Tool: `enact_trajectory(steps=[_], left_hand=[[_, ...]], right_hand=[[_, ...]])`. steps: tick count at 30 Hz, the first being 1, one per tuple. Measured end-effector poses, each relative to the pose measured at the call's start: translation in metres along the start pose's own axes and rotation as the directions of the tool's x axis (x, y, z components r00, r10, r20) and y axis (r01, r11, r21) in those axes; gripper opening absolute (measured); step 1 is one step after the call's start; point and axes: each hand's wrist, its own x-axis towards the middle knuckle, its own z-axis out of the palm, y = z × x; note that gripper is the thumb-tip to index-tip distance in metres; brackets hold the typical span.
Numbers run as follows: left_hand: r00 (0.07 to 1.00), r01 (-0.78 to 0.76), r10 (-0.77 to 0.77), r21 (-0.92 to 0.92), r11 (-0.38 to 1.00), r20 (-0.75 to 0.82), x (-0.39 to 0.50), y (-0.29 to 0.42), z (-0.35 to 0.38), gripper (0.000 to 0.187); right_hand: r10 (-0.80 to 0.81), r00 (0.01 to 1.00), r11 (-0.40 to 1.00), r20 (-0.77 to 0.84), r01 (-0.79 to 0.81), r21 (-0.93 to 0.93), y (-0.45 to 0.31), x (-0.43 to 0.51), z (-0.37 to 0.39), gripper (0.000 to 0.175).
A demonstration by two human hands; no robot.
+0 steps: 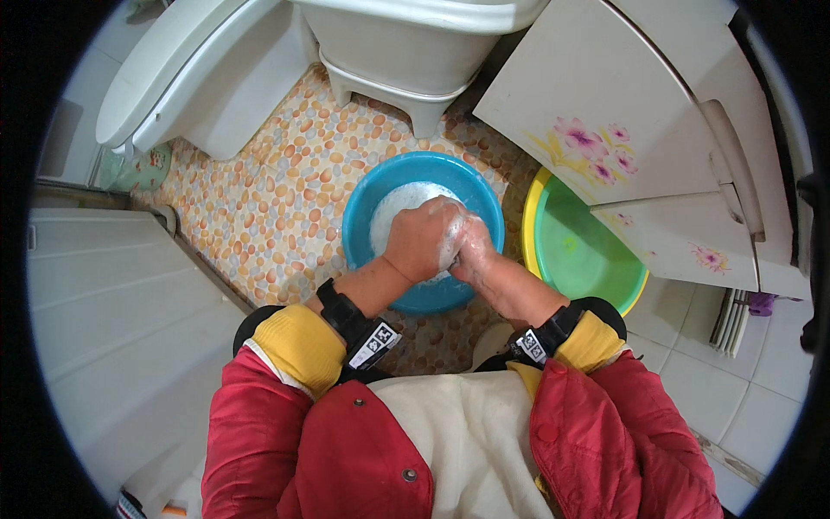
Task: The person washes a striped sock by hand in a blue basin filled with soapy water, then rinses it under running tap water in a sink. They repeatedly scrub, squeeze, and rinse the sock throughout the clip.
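Note:
A blue plastic basin stands on the floor in front of me, with white soapy suds inside. Over it my left hand is curled and pressed against my right hand. Wet foam coats the knuckles and fingers where the two meet. A small dark patch shows beneath them, but the fingers hide whatever may be between the hands. Both wrists wear black straps with printed code tags, below pushed-up yellow cuffs and red jacket sleeves.
A green basin with a yellow rim sits right, partly under a white flowered cabinet. Ahead stands a white tub on a plastic stool; a toilet is upper left. A pale ribbed panel borders the pebble-patterned floor.

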Motion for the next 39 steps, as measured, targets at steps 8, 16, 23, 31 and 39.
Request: enact_trajectory(steps=[8,16,23,31,39], left_hand=[[0.920,0.388,-0.391,-0.204,0.899,0.029,0.008,0.004,-0.001,0.027],[0.455,0.792,-0.614,-0.608,-0.051,0.645,0.015,-0.010,-0.023,0.039],[0.559,0.718,-0.655,-0.692,0.075,0.509,0.016,-0.017,-0.036,0.033],[0.651,0.668,-0.628,-0.714,0.209,0.425,0.016,-0.023,-0.050,0.026],[0.604,0.631,-0.701,-0.765,0.131,0.379,0.020,-0.017,-0.054,0.031]], right_hand=[[-0.315,0.940,0.877,0.128,0.340,-0.340,0.001,0.007,-0.006,0.025],[-0.502,0.575,-0.304,0.646,0.582,-0.754,-0.010,0.021,-0.017,0.033],[-0.114,0.927,0.790,0.356,0.302,-0.534,-0.036,-0.003,-0.001,0.023],[-0.062,0.891,0.672,0.451,0.371,-0.641,-0.051,-0.016,0.001,0.045],[-0.144,0.926,0.840,0.348,0.300,-0.452,-0.051,-0.013,-0.002,0.029]])
